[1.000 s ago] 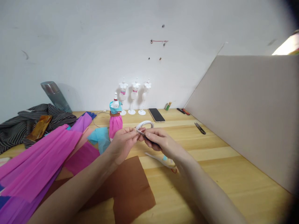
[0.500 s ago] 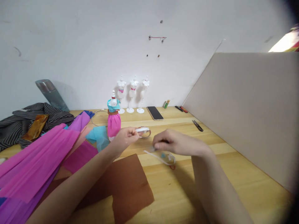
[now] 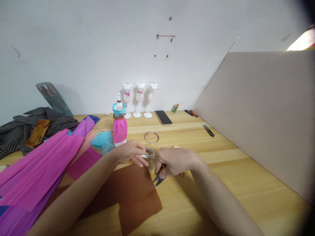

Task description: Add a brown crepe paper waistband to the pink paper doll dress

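My left hand (image 3: 133, 152) pinches a roll of white tape (image 3: 150, 154) between thumb and finger, its lower fingers stretched out. Close by on the right, my right hand (image 3: 173, 162) is closed around thread snips (image 3: 159, 180). Their two blades stick out below the fingers, slightly apart and angled down to the left, over the edge of a brown piece of paper or cloth (image 3: 137, 193). My right hand mostly hides some small items beneath it; a bit of red loop (image 3: 182, 174) shows. A metal ring with small beads (image 3: 152, 137) lies behind the tape.
A small dress form (image 3: 120, 129) in a pink skirt and blue top stands left of centre. Three white dress forms (image 3: 140, 95) line the wall beside a phone (image 3: 163, 117). Pink and purple sheets (image 3: 46, 167) cover the left; a second pair of snips (image 3: 208, 130) lies right.
The tape roll has come down toward me in my left hand, uncovering the beaded ring. Snip blades now show in my right hand, which has moved slightly left and lower.
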Motion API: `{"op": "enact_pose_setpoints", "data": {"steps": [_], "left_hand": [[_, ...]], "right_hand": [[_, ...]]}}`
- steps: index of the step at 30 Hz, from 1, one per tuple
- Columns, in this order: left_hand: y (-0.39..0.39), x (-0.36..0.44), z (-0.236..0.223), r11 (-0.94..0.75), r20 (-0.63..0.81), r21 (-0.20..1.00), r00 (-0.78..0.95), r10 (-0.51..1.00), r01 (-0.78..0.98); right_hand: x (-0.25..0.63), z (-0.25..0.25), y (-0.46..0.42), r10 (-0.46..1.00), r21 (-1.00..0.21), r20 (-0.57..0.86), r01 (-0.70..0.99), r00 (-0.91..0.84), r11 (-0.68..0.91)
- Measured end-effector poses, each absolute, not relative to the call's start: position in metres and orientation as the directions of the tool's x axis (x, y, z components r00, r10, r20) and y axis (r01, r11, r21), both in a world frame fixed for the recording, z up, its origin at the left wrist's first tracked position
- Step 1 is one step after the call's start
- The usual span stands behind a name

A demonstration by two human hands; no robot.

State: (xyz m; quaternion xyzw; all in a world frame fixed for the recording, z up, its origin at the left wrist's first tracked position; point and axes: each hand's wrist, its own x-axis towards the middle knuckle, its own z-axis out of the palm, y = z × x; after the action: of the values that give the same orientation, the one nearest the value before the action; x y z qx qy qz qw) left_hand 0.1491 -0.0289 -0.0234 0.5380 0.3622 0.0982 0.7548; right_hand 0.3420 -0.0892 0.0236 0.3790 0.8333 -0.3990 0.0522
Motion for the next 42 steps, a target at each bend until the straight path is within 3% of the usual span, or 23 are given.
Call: {"op": "enact_pose_setpoints", "data": {"steps": [6, 12, 15, 19, 21, 23, 27, 31, 35, 42], "left_hand": [[-0.025, 0.149, -0.032, 0.469, -0.451, 0.856, 0.76, 0.468, 0.219], [-0.026, 0.151, -0.04, 0.463, -0.477, 0.844, 0.772, 0.421, 0.27], [-0.027, 0.15, -0.033, 0.41, -0.444, 0.873, 0.78, 0.441, 0.265], [-0.034, 0.138, -0.002, 0.247, -0.277, 0.953, 0.832, 0.481, 0.175], [-0.04, 0.126, 0.02, 0.173, -0.225, 0.972, 0.859, 0.46, 0.162], [-0.046, 0.113, 0.041, 0.088, -0.181, 0.983, 0.87, 0.459, 0.158], [-0.05, 0.094, 0.065, 0.008, -0.065, 0.997, 0.736, 0.674, 0.08], [-0.044, 0.093, 0.062, -0.04, -0.004, 0.997, 0.581, 0.814, 0.063], [-0.039, 0.1, 0.053, -0.093, 0.038, 0.993, 0.567, 0.823, 0.068], [-0.039, 0.104, 0.05, -0.096, 0.051, 0.993, 0.505, 0.862, 0.064]], "right_hand": [[0.335, 0.02, -0.093, 0.565, -0.68, -0.28, 0.576, -0.776, 0.454], [0.342, 0.022, -0.088, 0.663, -0.565, -0.41, 0.745, -0.626, 0.354], [0.347, 0.022, -0.084, 0.766, -0.525, -0.312, 0.774, -0.562, 0.354], [0.353, 0.026, -0.08, 0.886, -0.482, -0.187, 0.825, -0.425, 0.294], [0.354, 0.027, -0.078, 0.924, -0.532, -0.103, 0.805, -0.368, 0.262], [0.351, 0.027, -0.077, 0.948, -0.671, 0.026, 0.697, -0.317, 0.251], [0.333, 0.029, -0.079, 0.969, -0.932, 0.167, 0.291, -0.184, 0.216], [0.308, 0.032, -0.085, 0.966, -0.967, 0.23, 0.086, -0.119, 0.241], [0.293, 0.033, -0.084, 0.955, -0.954, 0.285, 0.073, -0.079, 0.291], [0.28, 0.038, -0.076, 0.91, -0.871, 0.411, 0.271, -0.059, 0.411]]}}
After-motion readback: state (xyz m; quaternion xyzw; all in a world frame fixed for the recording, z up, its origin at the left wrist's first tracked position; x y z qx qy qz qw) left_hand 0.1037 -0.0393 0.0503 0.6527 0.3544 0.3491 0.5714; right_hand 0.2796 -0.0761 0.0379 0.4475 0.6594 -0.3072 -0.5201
